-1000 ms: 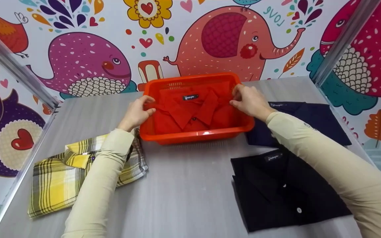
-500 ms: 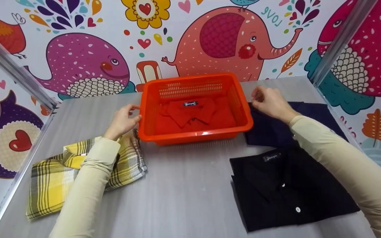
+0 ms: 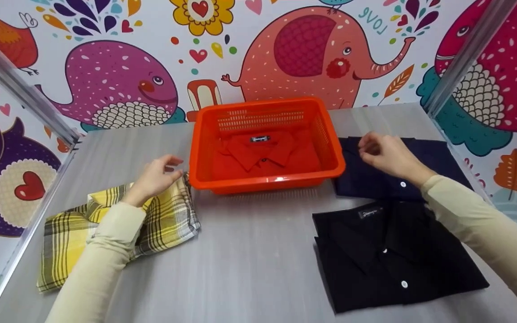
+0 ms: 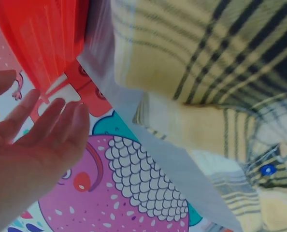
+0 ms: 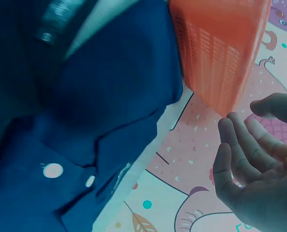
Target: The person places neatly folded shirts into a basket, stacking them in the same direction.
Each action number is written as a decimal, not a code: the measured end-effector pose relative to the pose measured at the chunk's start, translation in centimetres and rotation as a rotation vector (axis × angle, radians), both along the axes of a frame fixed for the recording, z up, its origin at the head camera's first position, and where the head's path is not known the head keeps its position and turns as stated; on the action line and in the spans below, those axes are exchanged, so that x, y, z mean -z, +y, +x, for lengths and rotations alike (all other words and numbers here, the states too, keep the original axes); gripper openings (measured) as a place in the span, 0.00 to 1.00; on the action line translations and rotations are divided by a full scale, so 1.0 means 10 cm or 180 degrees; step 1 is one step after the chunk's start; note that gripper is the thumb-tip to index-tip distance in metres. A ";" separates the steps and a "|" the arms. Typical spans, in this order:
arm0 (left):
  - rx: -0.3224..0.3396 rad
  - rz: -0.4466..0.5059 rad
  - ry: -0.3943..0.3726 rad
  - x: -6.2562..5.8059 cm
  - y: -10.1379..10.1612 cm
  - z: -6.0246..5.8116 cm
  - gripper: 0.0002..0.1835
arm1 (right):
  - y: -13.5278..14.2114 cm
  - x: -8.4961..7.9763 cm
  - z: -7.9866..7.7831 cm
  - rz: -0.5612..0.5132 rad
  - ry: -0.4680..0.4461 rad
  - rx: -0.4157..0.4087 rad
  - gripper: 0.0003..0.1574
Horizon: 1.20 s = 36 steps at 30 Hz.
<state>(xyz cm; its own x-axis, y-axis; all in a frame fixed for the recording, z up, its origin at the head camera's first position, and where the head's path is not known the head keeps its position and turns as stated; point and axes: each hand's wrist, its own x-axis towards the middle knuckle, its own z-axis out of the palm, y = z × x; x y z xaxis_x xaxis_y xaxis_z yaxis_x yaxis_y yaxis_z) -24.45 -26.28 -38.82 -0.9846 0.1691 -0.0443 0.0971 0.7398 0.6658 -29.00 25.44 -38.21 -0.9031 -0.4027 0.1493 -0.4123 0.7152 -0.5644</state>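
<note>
A folded red shirt lies collar up inside the orange plastic basket at the back of the table. My left hand hovers left of the basket, over the edge of a folded yellow plaid shirt, its fingers loosely bent around nothing. To the basket's right, my right hand is above a folded navy shirt, also holding nothing. In the right wrist view the fingers are relaxed and apart from the basket. Nearer the front right lies a folded black shirt with white buttons.
The grey table has a low metal edge at left. Behind it stands a wall printed with cartoon animals, close to the basket's far side. Metal posts rise at the back corners.
Both hands have let go of the red shirt, which now sits lower in the basket. They have drawn outward and back, left and right, over the plaid and navy shirts.
</note>
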 end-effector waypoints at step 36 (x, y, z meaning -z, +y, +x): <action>0.0627 -0.0041 -0.0106 0.22 0.52 0.65 0.07 | 1.22 0.51 0.75 0.0221 0.0023 0.0171 0.08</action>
